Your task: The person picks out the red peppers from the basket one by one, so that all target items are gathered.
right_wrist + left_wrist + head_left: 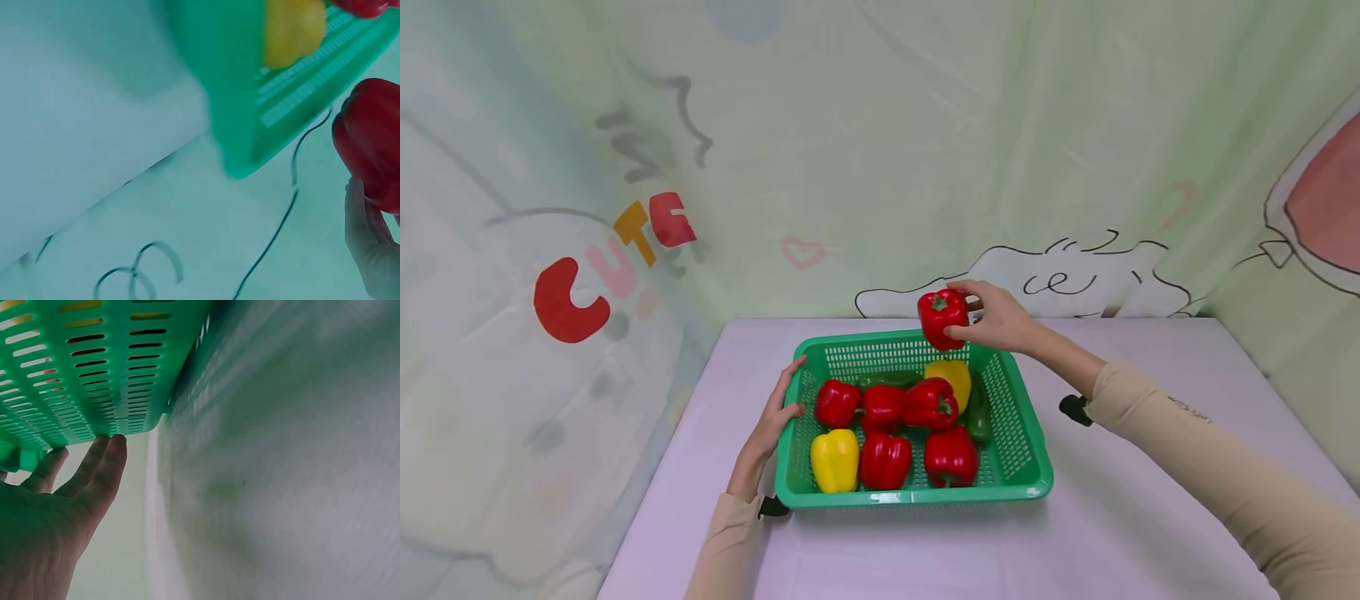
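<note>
My right hand holds a red bell pepper above the back rim of a green plastic basket, the stem end facing me. In the right wrist view the same pepper sits in the fingers of the hand. At the basket's left side, my left hand rests with its fingertips on the rim. The left wrist view shows its extended fingers touching the slotted basket wall. Inside lie several red bell peppers, a yellow one at front left and another yellow one behind.
Dark green vegetables lie along the right and back of the basket, partly covered by the peppers. The basket stands on a pale lilac table. A printed curtain hangs close behind the table and on both sides.
</note>
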Demonstrator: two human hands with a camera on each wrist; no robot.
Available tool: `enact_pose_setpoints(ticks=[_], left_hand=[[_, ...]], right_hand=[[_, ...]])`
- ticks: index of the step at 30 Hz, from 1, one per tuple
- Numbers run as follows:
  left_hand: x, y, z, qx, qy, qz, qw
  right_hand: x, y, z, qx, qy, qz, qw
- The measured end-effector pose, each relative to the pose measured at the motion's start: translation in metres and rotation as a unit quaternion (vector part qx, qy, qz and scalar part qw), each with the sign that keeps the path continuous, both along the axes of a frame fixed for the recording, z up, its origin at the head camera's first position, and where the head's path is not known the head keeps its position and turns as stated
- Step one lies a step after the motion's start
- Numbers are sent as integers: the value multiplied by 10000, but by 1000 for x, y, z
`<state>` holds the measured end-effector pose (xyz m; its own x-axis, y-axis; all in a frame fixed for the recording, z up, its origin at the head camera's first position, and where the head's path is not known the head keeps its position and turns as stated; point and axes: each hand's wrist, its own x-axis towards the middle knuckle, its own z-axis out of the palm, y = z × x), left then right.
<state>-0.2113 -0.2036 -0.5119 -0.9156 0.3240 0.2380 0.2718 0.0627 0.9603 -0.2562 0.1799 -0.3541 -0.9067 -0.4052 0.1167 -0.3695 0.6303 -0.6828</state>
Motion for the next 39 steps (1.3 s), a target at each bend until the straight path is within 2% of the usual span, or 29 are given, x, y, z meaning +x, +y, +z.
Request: enact_pose_setpoints(ticks=[9,15,20,26,35,39], left_hand=[[0,-1,-3,-44,10,24,10000],[1,-1,-1,-98,27,87,9999],[1,-1,-2,-65,75,20,9999],[-1,-1,-3,-93,67,-33,9999],[-2,-1,-2,3,-30,-82,10000],[-1,0,-2,-68,29,-39,10000]], right_hand=[[9,55,0,-32,144,-599,9981],[10,80,-4,-90,165,-923,9955],[10,98,-12,-62,86,-1194,9928],[11,116,-28,48,-87,-1341,9909],[16,145,-68,493,-207,-1450,9880],[18,155,-81,546,-247,-1497,9869]])
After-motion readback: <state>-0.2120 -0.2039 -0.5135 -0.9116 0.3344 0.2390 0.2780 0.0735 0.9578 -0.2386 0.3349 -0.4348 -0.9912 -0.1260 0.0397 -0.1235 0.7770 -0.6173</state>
